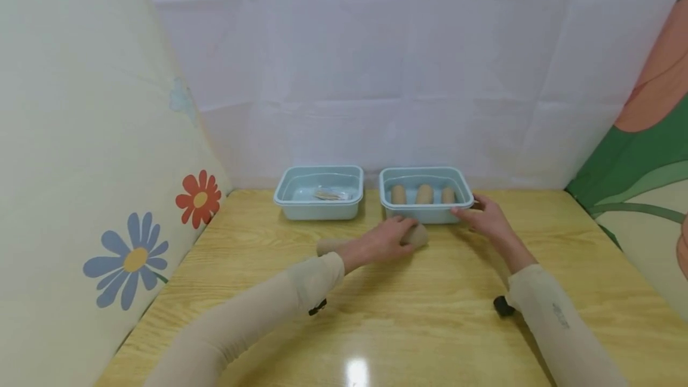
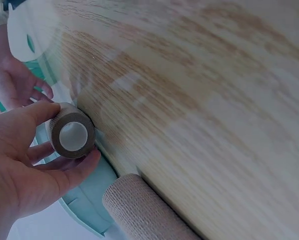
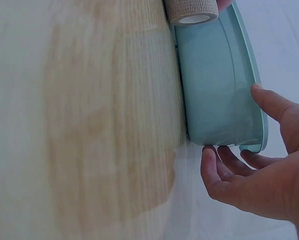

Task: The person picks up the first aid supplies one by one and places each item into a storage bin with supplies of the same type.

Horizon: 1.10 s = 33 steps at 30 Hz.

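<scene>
My left hand [image 1: 384, 240] grips a tan cohesive bandage roll [image 2: 87, 131], thumb on one side and fingers curled round the other. The roll's white core faces the left wrist camera. Lying on the table beside that hand is a second bandage roll [image 2: 142, 207], partly behind my forearm in the head view. My right hand [image 1: 488, 220] holds the right end of a light blue plastic box [image 3: 217, 90]. Its thumb lies on the rim and its bent fingertips meet the end wall. Three tan rolls [image 1: 424, 194] stand in a row inside this box.
A matching light blue box [image 1: 319, 212] stands to the left, with a small clear-wrapped bundle of thin sticks [image 1: 331, 195] inside. Behind both boxes hangs a white cloth [image 1: 333, 76]. A flower-painted wall [image 1: 134, 136] borders the wooden table [image 1: 430, 321] on the left.
</scene>
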Tool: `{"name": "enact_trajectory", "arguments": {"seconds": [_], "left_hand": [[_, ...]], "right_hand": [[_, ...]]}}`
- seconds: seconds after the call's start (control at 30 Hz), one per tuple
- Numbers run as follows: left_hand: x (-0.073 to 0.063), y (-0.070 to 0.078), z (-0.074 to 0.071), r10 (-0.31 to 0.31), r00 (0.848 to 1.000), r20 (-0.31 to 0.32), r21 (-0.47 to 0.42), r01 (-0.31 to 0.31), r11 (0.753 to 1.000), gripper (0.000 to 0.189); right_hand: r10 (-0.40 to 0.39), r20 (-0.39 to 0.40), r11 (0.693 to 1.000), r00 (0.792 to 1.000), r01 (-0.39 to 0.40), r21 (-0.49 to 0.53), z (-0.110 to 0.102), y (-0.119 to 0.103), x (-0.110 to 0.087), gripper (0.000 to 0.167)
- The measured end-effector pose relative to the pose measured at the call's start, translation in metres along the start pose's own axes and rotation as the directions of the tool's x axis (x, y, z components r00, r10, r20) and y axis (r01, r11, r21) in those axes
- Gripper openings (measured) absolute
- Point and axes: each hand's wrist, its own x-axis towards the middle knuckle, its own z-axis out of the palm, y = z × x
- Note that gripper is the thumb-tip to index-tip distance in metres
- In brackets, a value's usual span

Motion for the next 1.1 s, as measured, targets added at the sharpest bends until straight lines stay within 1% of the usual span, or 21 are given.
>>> {"name": "enact_trajectory", "arguments": {"seconds": [0.27, 0.43, 0.63, 0.9, 1.1], "left_hand": [[-0.0001, 0.0001, -0.0004, -0.013, 1.0, 0.0, -0.016, 0.013, 1.0, 0.056], [0.0019, -0.001, 0.0015, -0.013, 1.0, -0.004, 0.003, 0.013, 1.0, 0.057], [0.0004, 0.0003, 0.0003, -0.016, 1.0, -0.007, 0.003, 0.016, 1.0, 0.056], [-0.0009, 0.0039, -0.001, -0.049, 0.999, -0.014, 0.018, 0.05, 0.999, 0.057], [-0.0004, 0.0075, -0.0035, -0.032, 0.999, -0.023, 0.043, 0.033, 0.999, 0.054]], "right_hand": [[-0.003, -0.003, 1.0, 1.0, 0.003, -0.003, -0.0004, 0.0004, 0.001, 0.087], [-0.004, -0.002, 1.0, 1.0, 0.004, 0.007, -0.0011, -0.0007, 0.0004, 0.087], [-0.014, 0.005, 1.0, 1.0, 0.014, 0.006, -0.0002, -0.0032, -0.0009, 0.084], [-0.008, -0.005, 1.0, 1.0, 0.008, 0.014, 0.0011, -0.003, -0.0006, 0.083], [-0.015, 0.006, 1.0, 1.0, 0.015, 0.001, -0.0001, -0.0045, -0.0015, 0.086]]}}
